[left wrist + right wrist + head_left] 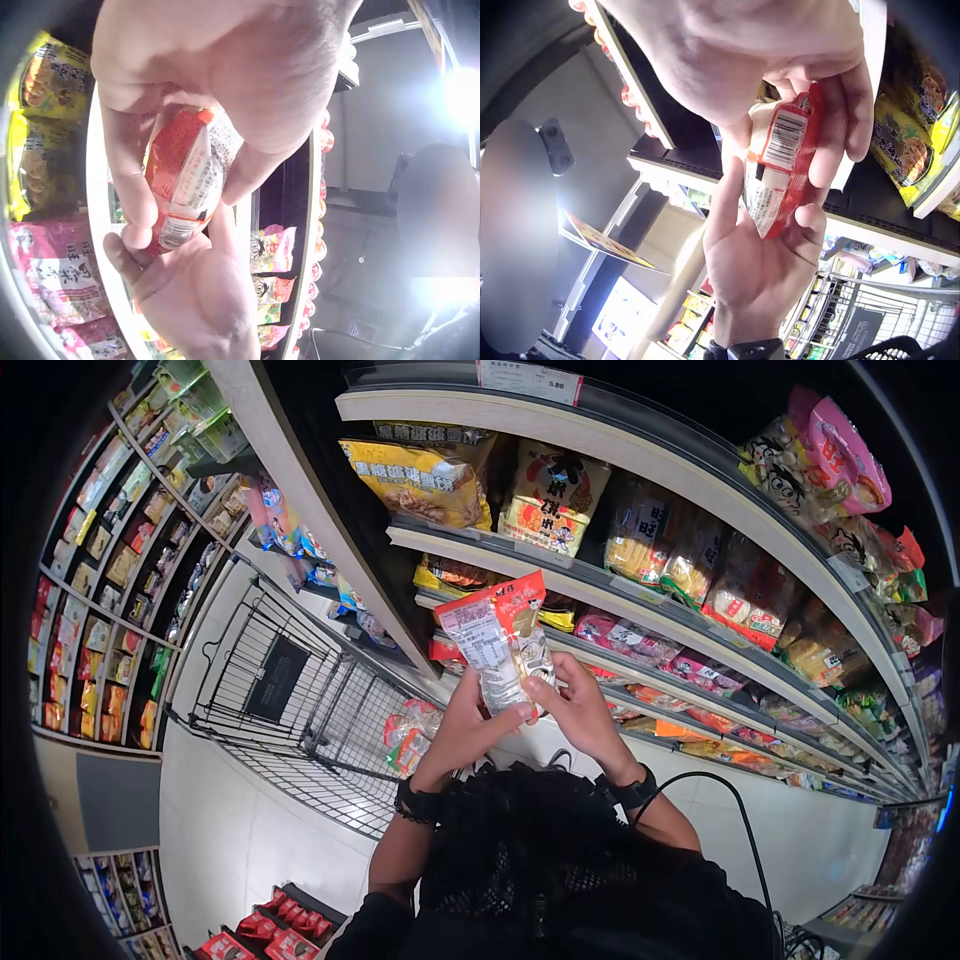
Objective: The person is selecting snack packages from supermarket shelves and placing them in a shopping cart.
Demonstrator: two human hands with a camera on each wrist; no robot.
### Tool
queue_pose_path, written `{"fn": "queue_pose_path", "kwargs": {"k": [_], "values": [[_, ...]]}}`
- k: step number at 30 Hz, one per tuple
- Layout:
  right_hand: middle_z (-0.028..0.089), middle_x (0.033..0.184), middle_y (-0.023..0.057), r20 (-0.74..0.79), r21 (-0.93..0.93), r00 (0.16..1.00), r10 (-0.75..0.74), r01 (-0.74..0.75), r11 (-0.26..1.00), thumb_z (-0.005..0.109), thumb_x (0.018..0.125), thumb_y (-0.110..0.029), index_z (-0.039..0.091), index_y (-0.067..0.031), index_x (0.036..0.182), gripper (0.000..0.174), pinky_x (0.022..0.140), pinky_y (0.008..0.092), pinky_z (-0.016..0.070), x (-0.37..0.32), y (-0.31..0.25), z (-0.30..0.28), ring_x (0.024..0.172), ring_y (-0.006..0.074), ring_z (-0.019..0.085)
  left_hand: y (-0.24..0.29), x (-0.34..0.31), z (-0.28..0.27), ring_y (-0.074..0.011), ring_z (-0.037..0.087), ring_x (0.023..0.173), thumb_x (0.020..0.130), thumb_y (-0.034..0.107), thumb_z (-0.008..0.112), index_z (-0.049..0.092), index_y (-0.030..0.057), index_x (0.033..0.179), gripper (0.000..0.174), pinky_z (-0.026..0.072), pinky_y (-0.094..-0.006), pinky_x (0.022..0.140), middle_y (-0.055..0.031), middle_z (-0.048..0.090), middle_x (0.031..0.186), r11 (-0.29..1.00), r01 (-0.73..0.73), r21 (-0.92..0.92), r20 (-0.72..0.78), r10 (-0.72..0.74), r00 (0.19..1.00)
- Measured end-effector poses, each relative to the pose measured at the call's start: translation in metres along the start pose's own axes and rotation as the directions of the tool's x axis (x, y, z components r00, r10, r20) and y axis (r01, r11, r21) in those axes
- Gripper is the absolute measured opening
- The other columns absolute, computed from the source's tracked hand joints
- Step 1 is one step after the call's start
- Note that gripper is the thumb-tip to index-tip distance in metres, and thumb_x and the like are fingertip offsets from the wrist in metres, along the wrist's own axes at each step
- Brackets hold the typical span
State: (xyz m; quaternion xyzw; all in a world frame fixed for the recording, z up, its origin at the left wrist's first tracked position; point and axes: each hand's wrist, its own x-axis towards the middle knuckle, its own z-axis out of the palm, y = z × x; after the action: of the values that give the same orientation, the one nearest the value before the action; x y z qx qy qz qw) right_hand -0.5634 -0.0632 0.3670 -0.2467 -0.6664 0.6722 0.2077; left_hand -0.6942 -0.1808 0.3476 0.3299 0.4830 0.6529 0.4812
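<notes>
A red and clear snack bag [492, 635] with printed text is held up in front of the body by both hands. The left hand [462, 730] grips its lower left side and the right hand [583, 710] its lower right, thumbs on the printed face. In the left wrist view the left hand [217, 67] and the right hand [199, 292] curl round the bag [184, 180]. The right wrist view shows a barcode on the bag [780, 165], between the right hand [757, 60] and the left hand [761, 262].
Shelves of packaged snacks [690, 580] curve along the front and right. A wire shopping cart [300, 700] stands at the left, with a colourful bag [408, 738] inside. Red packages [290, 942] sit in a low display at the bottom, and more shelves [120, 570] line the far left.
</notes>
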Motion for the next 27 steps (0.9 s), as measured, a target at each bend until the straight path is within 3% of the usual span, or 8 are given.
{"fn": "queue_pose_path", "kwargs": {"k": [4,11,13,14,16,19,21,27], "values": [[0.061,0.104,0.0113,0.027,0.035,0.999,0.026,-0.027,0.999,0.063,0.090,-0.019,0.048,0.0035,0.118,0.039,0.058,0.0224,0.0519,-0.003,0.004,0.006,0.081,0.0096,0.060,0.003,-0.002,-0.009,-0.0137,0.060,0.094,0.084,0.008,0.066,0.033,0.0009,0.128,0.055,0.0545,-0.0276,0.066,-0.0101,0.056,0.114,0.999,-0.039,-0.038,0.030,0.041,0.999],[0.061,0.105,0.0113,0.063,0.018,0.995,0.082,-0.083,0.996,0.063,0.090,-0.020,0.045,0.0017,0.122,0.042,0.064,0.0242,0.0525,-0.006,0.009,0.012,0.083,0.0117,0.060,-0.002,-0.010,-0.020,-0.0119,0.059,0.093,0.084,0.007,0.066,0.032,0.0008,0.130,0.058,0.0530,-0.0255,0.066,-0.0089,0.056,0.113,0.999,-0.031,-0.029,0.045,0.032,0.998],[0.059,0.109,0.0117,-0.010,-0.174,1.000,0.003,-0.005,0.985,0.063,0.090,-0.021,0.042,0.0005,0.125,0.047,0.070,0.0268,0.0516,-0.007,0.014,0.013,0.087,0.0146,0.061,-0.004,-0.010,-0.022,-0.0104,0.059,0.091,0.084,0.006,0.065,0.031,0.0006,0.133,0.060,0.0522,-0.0242,0.063,-0.0082,0.056,0.112,0.999,-0.042,0.019,0.042,0.041,0.998],[0.059,0.109,0.0117,-0.010,-0.174,1.000,0.003,-0.005,0.985,0.063,0.090,-0.021,0.042,0.0005,0.125,0.047,0.070,0.0268,0.0516,-0.005,0.015,0.013,0.087,0.0146,0.061,-0.004,-0.011,-0.023,-0.0104,0.059,0.091,0.084,0.006,0.065,0.031,0.0006,0.133,0.060,0.0522,-0.0242,0.063,-0.0082,0.056,0.112,0.999,-0.042,0.019,0.042,0.041,0.998],[0.058,0.112,0.0114,-0.073,-0.172,0.994,-0.080,0.066,0.983,0.065,0.088,-0.021,0.040,-0.0009,0.126,0.049,0.075,0.0284,0.0502,0.001,0.014,0.010,0.093,0.0161,0.061,-0.005,-0.013,-0.022,-0.0144,0.053,0.107,0.079,0.010,0.071,0.032,-0.0010,0.135,0.069,0.0443,-0.0293,0.090,-0.0107,0.054,0.119,1.000,-0.017,0.022,0.060,0.016,0.998],[0.059,0.112,0.0110,-0.056,-0.050,0.994,-0.090,0.087,0.995,0.066,0.087,-0.018,0.042,-0.0015,0.123,0.046,0.075,0.0283,0.0504,0.008,0.006,0.007,0.098,0.0150,0.061,-0.012,-0.016,-0.020,-0.0169,0.048,0.116,0.079,0.011,0.071,0.031,-0.0015,0.136,0.071,0.0370,-0.0322,0.099,-0.0118,0.051,0.125,0.999,-0.020,0.043,0.122,0.014,0.992],[0.060,0.111,0.0104,-0.057,0.038,0.989,-0.134,0.136,0.990,0.067,0.086,-0.011,0.043,-0.0009,0.120,0.043,0.074,0.0270,0.0508,0.009,-0.006,0.016,0.097,0.0134,0.061,-0.017,-0.016,-0.019,-0.0167,0.048,0.116,0.079,0.010,0.071,0.028,-0.0016,0.138,0.074,0.0377,-0.0325,0.099,-0.0116,0.048,0.129,0.992,-0.062,0.114,0.150,0.045,0.988],[0.066,0.095,0.0076,-0.185,0.067,0.964,-0.190,0.206,0.976,0.068,0.084,-0.003,0.050,0.0003,0.108,0.030,0.072,0.0235,0.0503,0.015,-0.007,0.018,0.086,0.0100,0.063,-0.011,-0.019,-0.012,-0.0169,0.048,0.118,0.078,0.009,0.071,0.022,-0.0002,0.142,0.081,0.0379,-0.0326,0.099,-0.0112,0.046,0.130,1.000,-0.003,0.011,0.191,0.001,0.982]]}}
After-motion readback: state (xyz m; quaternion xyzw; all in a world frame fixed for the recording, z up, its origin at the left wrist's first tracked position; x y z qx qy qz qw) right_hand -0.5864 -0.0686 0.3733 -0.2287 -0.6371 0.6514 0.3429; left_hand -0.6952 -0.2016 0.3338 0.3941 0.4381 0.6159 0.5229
